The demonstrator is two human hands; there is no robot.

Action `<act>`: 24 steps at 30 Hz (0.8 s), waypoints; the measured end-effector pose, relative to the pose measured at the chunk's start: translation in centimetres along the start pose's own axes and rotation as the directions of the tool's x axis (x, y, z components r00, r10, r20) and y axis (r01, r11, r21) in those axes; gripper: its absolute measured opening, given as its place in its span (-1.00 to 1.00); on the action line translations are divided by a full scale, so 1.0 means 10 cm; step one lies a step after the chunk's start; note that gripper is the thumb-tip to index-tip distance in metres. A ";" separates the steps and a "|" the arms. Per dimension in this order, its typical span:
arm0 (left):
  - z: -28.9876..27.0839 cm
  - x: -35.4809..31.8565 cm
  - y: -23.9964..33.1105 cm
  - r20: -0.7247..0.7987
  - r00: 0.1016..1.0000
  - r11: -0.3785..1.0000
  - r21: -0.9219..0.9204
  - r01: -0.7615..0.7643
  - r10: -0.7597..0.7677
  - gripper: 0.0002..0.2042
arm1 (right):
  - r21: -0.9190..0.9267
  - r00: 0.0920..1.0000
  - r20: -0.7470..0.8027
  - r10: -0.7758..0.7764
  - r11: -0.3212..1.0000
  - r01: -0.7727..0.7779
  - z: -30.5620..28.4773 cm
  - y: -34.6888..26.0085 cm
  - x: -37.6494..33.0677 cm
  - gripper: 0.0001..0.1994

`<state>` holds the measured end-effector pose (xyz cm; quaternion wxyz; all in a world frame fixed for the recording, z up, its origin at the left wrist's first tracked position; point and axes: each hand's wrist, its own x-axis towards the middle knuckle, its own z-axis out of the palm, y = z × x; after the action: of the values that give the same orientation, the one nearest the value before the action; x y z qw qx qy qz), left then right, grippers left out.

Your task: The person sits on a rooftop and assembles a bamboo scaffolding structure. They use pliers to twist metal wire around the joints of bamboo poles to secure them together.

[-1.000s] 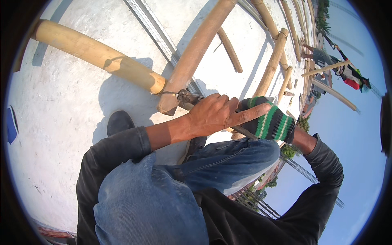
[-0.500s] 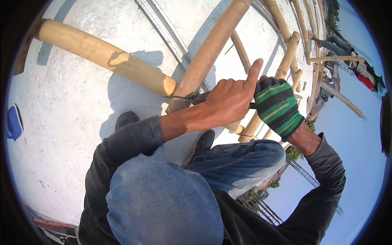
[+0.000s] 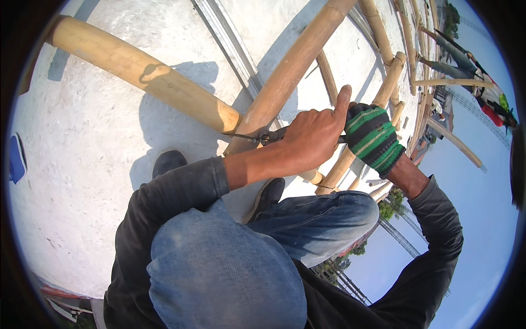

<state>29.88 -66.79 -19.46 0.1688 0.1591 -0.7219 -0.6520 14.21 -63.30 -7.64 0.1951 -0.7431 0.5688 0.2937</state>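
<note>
Both hands have shifted slightly right along the poles since half a second ago. Bare left hand [image 3: 315, 134] is closed around the handles of the pliers [image 3: 263, 136], whose tip reaches left to the end of the short bamboo pole [image 3: 148, 77]. Gloved right hand [image 3: 374, 137], fist closed, sits just right of it, against the long bamboo pole [image 3: 290, 71]; what it holds I cannot tell.

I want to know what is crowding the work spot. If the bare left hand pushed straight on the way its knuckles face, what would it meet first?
Most likely the gloved right hand, close beside the left hand; depth between them is unclear.
</note>
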 end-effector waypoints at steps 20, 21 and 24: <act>0.48 -0.59 0.00 0.050 0.899 0.775 0.488 -0.402 0.435 -0.28 | 0.581 0.673 0.619 -0.405 0.813 -0.045 0.30 -0.56 -0.32 -0.76; 0.46 -0.57 0.01 0.015 0.908 0.798 0.471 -0.375 0.418 -0.31 | 0.484 0.625 0.652 -0.429 0.870 0.093 0.25 -0.59 -0.26 -0.72; 0.39 -0.48 0.02 -0.017 0.939 0.857 0.415 -0.306 0.343 -0.38 | 0.306 0.381 0.925 0.018 0.561 -0.769 -0.10 -0.52 -0.20 -0.61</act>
<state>32.41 -61.18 -19.76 0.2721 0.0960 -0.8494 -0.4419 19.07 -61.03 -5.76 0.6286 -0.1769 0.6352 0.4124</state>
